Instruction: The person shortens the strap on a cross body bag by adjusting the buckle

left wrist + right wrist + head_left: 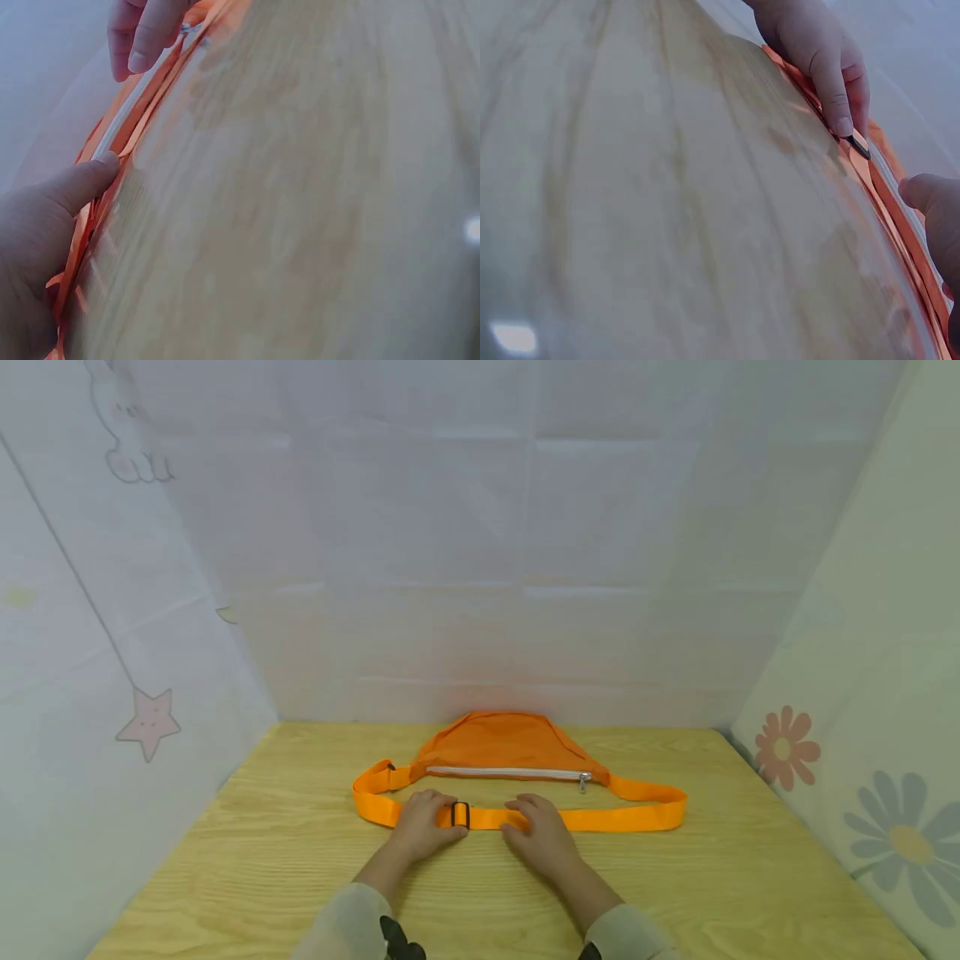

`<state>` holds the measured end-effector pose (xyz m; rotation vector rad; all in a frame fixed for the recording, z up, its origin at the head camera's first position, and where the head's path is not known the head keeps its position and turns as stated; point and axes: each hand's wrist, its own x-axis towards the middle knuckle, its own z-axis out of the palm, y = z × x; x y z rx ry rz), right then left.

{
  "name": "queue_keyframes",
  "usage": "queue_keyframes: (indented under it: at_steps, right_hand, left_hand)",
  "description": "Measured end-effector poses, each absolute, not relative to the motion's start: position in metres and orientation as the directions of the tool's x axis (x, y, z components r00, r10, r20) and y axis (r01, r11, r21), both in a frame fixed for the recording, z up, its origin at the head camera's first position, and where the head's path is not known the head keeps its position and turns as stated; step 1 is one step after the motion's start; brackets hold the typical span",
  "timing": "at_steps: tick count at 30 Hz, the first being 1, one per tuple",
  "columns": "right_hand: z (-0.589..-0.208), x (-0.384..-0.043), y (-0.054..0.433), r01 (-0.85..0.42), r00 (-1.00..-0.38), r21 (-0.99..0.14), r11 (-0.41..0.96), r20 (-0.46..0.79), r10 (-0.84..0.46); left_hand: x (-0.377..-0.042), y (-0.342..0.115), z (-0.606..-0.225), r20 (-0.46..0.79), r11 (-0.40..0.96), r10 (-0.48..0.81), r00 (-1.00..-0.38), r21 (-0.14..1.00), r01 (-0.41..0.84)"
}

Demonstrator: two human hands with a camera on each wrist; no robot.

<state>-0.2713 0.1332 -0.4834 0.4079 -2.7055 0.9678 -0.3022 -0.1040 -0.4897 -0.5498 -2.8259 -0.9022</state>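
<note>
An orange waist bag [510, 745] lies on the wooden table, its white zipper [502, 772] facing me and the zipper pull [582, 783] at the right end. The bag's lighter orange strap [622, 820] loops in front of it. My left hand [423, 825] grips the strap at a black slide buckle [461, 815], thumb on the near edge and fingers on the far edge. Thumb and fingers spread, my right hand [542, 833] is over the strap, right of the buckle. The left wrist view shows the right hand's fingertips [137, 61] holding nothing.
The pale wooden table [262, 860] extends around the bag. Behind it hangs a creased whitish sheet [480, 568]. Printed side sheets, with a pink star [148, 723] on the left and flowers [786, 748] on the right, border the table.
</note>
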Motion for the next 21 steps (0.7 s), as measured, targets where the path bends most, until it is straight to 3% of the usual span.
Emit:
queue_keyframes:
  at_steps: [13, 21]
  right_hand:
    - [-0.481, -0.270, 0.126, -0.411, -0.893, -0.505, 0.759, 0.392, -0.223]
    - [-0.481, -0.270, 0.125, -0.470, -0.817, -0.387, 0.793, 0.532, -0.225]
  left_hand:
    - [-0.295, -0.089, -0.486, 0.217, 0.543, 0.288, -0.933, 0.765, 0.346]
    - [-0.293, -0.083, -0.485, 0.188, 0.459, 0.291, -0.938, 0.833, 0.310]
